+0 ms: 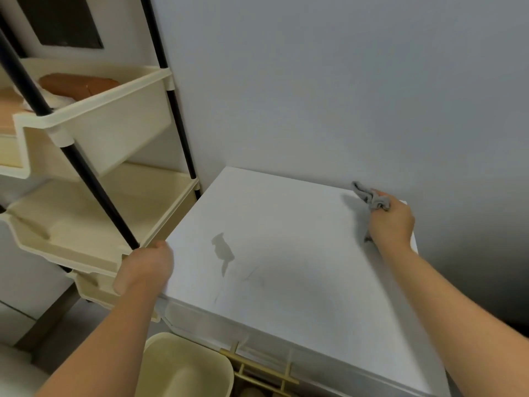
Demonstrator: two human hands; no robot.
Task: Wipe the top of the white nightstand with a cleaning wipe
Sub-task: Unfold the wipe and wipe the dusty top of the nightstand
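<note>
The white nightstand (300, 253) fills the lower middle of the head view, its flat top against the grey wall. A dark grey smear (222, 249) marks the top left of centre, with faint streaks below it. My right hand (390, 222) rests at the far right corner of the top, shut on a crumpled grey cleaning wipe (372, 197) that sticks out beyond my fingers toward the wall. My left hand (146, 269) grips the nightstand's left edge, fingers curled over it.
A cream tiered shelf rack (94, 130) with black poles stands right against the nightstand's left side. A cream bin (186, 365) sits on the floor below the front left corner. Gold drawer handles (257, 368) show on the nightstand's front.
</note>
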